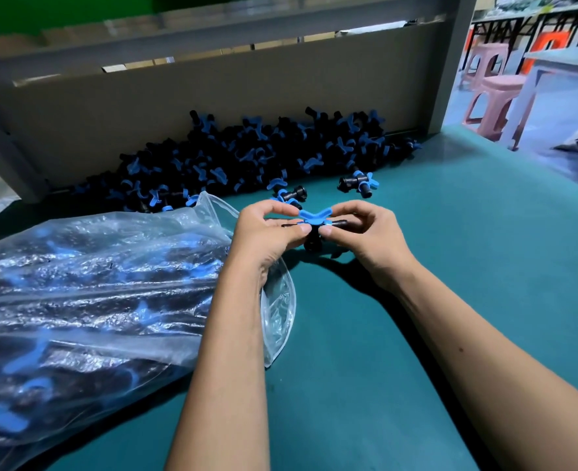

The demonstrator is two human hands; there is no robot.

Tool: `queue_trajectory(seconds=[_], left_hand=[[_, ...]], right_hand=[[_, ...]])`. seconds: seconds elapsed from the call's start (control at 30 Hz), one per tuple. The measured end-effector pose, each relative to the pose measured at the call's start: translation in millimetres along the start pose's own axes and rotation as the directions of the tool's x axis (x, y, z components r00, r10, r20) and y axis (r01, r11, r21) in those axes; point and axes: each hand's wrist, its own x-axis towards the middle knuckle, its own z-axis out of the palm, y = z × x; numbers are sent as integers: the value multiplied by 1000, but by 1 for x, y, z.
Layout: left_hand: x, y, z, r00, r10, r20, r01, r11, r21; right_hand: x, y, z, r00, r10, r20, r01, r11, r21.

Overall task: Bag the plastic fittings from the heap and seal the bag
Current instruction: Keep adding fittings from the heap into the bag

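A black fitting (314, 229) with a blue winged handle sits at the centre of the frame, pinched from both sides: the left hand (267, 232) and the right hand (365, 236) each curl thumb and fingers round it, just above the green surface (416, 300). The heap (247, 158) lies behind, along a grey board (213, 86). At lower left, the clear bag (94, 294), already holding fittings, lies with its mouth open near the left wrist.

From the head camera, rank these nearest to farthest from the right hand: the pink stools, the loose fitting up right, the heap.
1. Loose fitting, just beyond the right hand.
2. Heap, against the back board.
3. Pink stools, off the table, far right.
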Motion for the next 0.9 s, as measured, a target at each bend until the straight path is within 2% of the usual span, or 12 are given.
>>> queue_trajectory(seconds=[0.1, 0.27, 0.37, 0.43, 0.57, 0.67, 0.73, 0.8, 0.83, 0.9], left_hand=[[0, 2, -1, 999, -1, 35, 1, 1000, -8], [-1, 2, 1, 999, -10, -33, 7, 997, -73], [1, 3, 5, 997, -17, -80, 10, 996, -86], [1, 6, 7, 991, -26, -130, 9, 992, -123], [2, 7, 9, 990, -46, -137, 23, 986, -164], [0, 10, 13, 995, -22, -101, 6, 988, -156], [-1, 13, 13, 994, 31, -104, -41, 994, -97], [-1, 16, 9, 976, 160, -145, -138, 979, 152], [-1, 18, 6, 959, 238, -153, -174, 922, 347], [-2, 23, 0, 938, 325, -118, -157, 703, 693]], right_hand=[[0, -1, 1, 1000, 5, 0, -5, 1000, 26], [5, 2, -3, 950, 60, -305, -7, 985, 173], [5, 6, 0, 936, -51, -349, 51, 999, -7], [2, 6, 5, 945, -126, -302, 83, 985, -151], [-1, 6, 10, 982, -176, -64, 150, 943, -297], [-1, 6, 11, 965, -258, -49, 222, 902, -371], [-1, 5, 11, 979, -188, -82, 161, 953, -256], [-1, 1, 12, 992, -34, -119, 37, 999, 28], [-1, -2, 12, 991, 66, -120, -39, 976, 214], [-2, -7, 13, 967, 246, -73, -172, 831, 529]])
